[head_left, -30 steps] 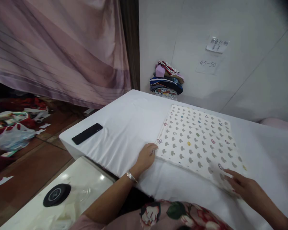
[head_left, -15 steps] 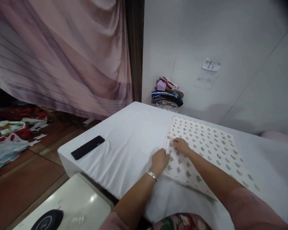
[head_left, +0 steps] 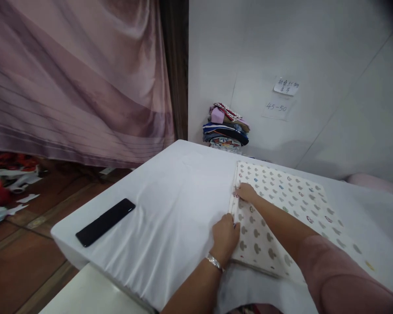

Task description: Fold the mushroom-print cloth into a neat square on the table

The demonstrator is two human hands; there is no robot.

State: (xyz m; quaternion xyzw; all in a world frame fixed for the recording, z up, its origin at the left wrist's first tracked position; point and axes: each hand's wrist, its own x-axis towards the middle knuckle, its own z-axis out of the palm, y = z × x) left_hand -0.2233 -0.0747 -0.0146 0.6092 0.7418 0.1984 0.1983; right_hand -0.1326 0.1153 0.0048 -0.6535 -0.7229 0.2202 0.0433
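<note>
A folded white cloth [head_left: 291,198] with rows of grey prints and a few coloured ones lies on the white-covered table [head_left: 183,196]. My left hand [head_left: 225,233], with a silver bracelet at the wrist, pinches the cloth's left edge near its front corner. Farther back along that same edge, my right hand [head_left: 247,192] has its fingers closed on the cloth. Several layers show at the left side between the hands. My right forearm passes over the cloth and hides part of it.
A black phone-like slab [head_left: 105,222] lies at the table's left. Folded clothes [head_left: 225,126] are stacked by the wall behind, below two paper notes [head_left: 285,86]. A pinkish curtain [head_left: 78,87] hangs at left, and a pale surface [head_left: 91,292] adjoins the front edge.
My right hand has moved to the cloth's left edge and closed on it. My left hand stays at the edge. The camera has turned and shifted slightly, so the slab appears nearer.
</note>
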